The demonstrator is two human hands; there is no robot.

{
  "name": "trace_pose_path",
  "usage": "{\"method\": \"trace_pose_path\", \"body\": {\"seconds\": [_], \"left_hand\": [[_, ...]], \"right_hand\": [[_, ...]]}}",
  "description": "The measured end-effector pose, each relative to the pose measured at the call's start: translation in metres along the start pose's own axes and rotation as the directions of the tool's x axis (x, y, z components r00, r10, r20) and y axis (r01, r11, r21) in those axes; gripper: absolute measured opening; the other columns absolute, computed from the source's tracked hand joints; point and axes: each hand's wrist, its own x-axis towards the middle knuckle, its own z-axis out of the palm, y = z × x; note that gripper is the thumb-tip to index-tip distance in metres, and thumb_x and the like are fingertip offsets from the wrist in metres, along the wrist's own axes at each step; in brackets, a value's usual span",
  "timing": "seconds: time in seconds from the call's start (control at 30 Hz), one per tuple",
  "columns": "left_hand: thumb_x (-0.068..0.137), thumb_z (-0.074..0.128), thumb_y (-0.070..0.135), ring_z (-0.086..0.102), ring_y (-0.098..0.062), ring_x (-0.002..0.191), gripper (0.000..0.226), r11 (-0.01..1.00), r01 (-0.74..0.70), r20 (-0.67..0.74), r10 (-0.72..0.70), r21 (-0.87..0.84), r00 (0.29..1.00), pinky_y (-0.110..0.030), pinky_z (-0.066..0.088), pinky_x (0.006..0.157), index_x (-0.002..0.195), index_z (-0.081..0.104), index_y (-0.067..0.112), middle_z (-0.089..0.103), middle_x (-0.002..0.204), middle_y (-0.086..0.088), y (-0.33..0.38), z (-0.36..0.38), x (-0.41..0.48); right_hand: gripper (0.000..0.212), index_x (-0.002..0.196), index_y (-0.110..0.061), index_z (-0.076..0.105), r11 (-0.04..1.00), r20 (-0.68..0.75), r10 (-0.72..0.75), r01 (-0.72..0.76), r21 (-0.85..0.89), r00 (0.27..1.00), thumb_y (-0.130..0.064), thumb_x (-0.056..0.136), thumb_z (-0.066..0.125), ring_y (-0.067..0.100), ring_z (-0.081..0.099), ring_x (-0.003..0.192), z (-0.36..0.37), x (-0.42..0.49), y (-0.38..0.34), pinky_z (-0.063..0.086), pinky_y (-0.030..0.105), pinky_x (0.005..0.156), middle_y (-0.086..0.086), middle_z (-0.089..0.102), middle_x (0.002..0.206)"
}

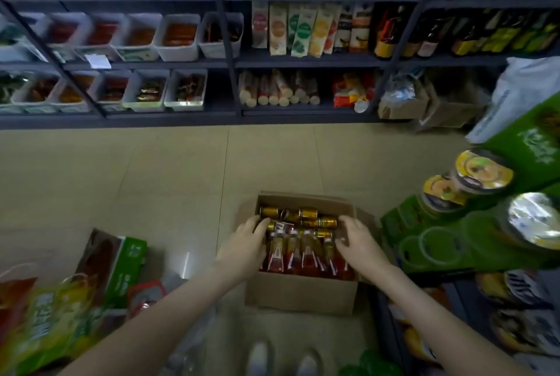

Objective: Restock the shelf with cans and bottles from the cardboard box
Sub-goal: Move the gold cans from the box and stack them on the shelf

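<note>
An open cardboard box (300, 293) sits on the tiled floor below me. Inside lie several gold cans (309, 213) at the far end and several bottles with red and yellow labels (303, 254) nearer to me. My left hand (245, 243) reaches over the box's left edge, fingers curled at the bottles and a can; whether it grips one is unclear. My right hand (359, 242) rests at the right inner side of the box, fingers bent, touching the rightmost bottle. The dark metal shelf (303, 60) stands across the aisle.
The shelves hold white bins (178, 37) of snacks, cartons and dark bottles (391, 33). A green display with foil-lidded cups (481, 172) stands close on the right. Green and brown cartons (115, 263) and bags lie on the floor at left. My shoes (260, 357) are just behind the box.
</note>
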Motion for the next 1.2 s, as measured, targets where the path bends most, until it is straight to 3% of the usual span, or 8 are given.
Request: {"method": "trace_pose_path", "body": {"seconds": [0.2, 0.37, 0.5, 0.63, 0.83, 0.97, 1.07, 1.2], "left_hand": [[0.095, 0.048, 0.023, 0.035, -0.027, 0.134, 0.066, 0.997, 0.040, 0.143, -0.049, 0.063, 0.989, -0.034, 0.032, 0.108, 0.151, 0.015, 0.015, 0.023, 0.154, -0.009, -0.076, 0.048, 0.094], [0.090, 0.056, 0.017, 0.028, -0.027, 0.139, 0.082, 0.980, -0.040, 0.255, -0.011, 0.195, 0.967, -0.036, 0.027, 0.114, 0.152, 0.002, 0.015, 0.015, 0.157, -0.011, -0.129, 0.094, 0.194], [0.088, 0.061, 0.015, 0.017, -0.028, 0.144, 0.089, 0.955, -0.061, 0.313, -0.035, 0.290, 0.949, -0.039, 0.020, 0.117, 0.152, -0.002, 0.017, 0.007, 0.159, -0.011, -0.153, 0.149, 0.263], [0.091, 0.056, 0.015, 0.006, -0.030, 0.146, 0.086, 0.918, -0.150, 0.380, -0.001, 0.367, 0.925, -0.042, 0.017, 0.118, 0.152, -0.005, 0.016, -0.004, 0.160, -0.013, -0.175, 0.217, 0.337], [0.091, 0.058, 0.015, 0.001, -0.032, 0.147, 0.088, 0.840, -0.156, 0.359, -0.049, 0.520, 0.932, -0.042, 0.006, 0.119, 0.151, -0.007, 0.008, -0.003, 0.159, -0.017, -0.208, 0.336, 0.450], [0.096, 0.048, 0.016, -0.002, -0.030, 0.147, 0.080, 0.813, -0.118, 0.310, -0.080, 0.570, 0.947, -0.044, 0.001, 0.120, 0.150, -0.010, 0.005, -0.004, 0.160, -0.015, -0.226, 0.400, 0.488], [0.097, 0.043, 0.015, 0.011, -0.033, 0.145, 0.072, 0.816, -0.057, 0.246, -0.106, 0.575, 0.964, -0.043, 0.014, 0.117, 0.149, -0.005, 0.001, 0.009, 0.156, -0.018, -0.230, 0.425, 0.501], [0.094, 0.046, 0.015, 0.039, -0.030, 0.120, 0.057, 0.797, -0.038, 0.118, -0.041, 0.602, 0.992, -0.042, 0.036, 0.101, 0.142, 0.020, 0.001, 0.035, 0.131, -0.016, -0.230, 0.432, 0.515]], "right_hand": [[0.053, 0.143, -0.022, 0.034, 0.994, 0.116, 0.112, -0.112, -0.009, 0.987, -0.024, 0.094, 0.056, 0.016, 0.041, 0.132, 0.073, 0.090, 0.034, 0.042, 0.039, 0.106, 0.000, 0.042, 0.143], [0.055, 0.144, -0.026, 0.034, 0.963, 0.168, 0.264, -0.269, 0.007, 0.950, -0.028, 0.094, 0.056, 0.012, 0.045, 0.128, 0.128, 0.168, 0.062, 0.043, 0.037, 0.105, -0.003, 0.045, 0.139], [0.055, 0.144, -0.026, 0.032, 0.929, 0.173, 0.369, -0.368, -0.037, 0.913, -0.025, 0.094, 0.054, 0.014, 0.039, 0.133, 0.168, 0.236, 0.088, 0.035, 0.040, 0.112, -0.004, 0.043, 0.142], [0.064, 0.148, -0.022, 0.025, 0.932, 0.182, 0.359, -0.363, -0.010, 0.915, -0.021, 0.093, 0.057, 0.016, 0.027, 0.140, 0.217, 0.307, 0.124, 0.025, 0.035, 0.115, 0.000, 0.032, 0.151], [0.069, 0.151, -0.016, 0.021, 0.981, 0.066, 0.193, -0.191, -0.032, 0.979, -0.015, 0.092, 0.058, 0.015, 0.015, 0.144, 0.314, 0.436, 0.196, 0.014, 0.021, 0.111, 0.000, 0.018, 0.157], [0.073, 0.152, -0.018, 0.016, 0.982, 0.069, 0.126, -0.114, -0.152, 0.990, -0.017, 0.092, 0.058, 0.018, 0.006, 0.147, 0.360, 0.493, 0.224, 0.008, 0.032, 0.118, 0.002, 0.012, 0.159], [0.079, 0.151, -0.016, 0.014, 0.951, 0.056, 0.133, -0.112, -0.289, 0.989, -0.020, 0.089, 0.062, 0.024, 0.009, 0.145, 0.385, 0.510, 0.239, 0.009, 0.038, 0.119, 0.008, 0.016, 0.156], [0.083, 0.149, -0.014, 0.021, 0.859, -0.007, 0.069, -0.063, -0.507, 0.998, -0.015, 0.081, 0.069, 0.029, 0.024, 0.138, 0.401, 0.516, 0.251, 0.020, 0.045, 0.113, 0.011, 0.028, 0.148]]}}
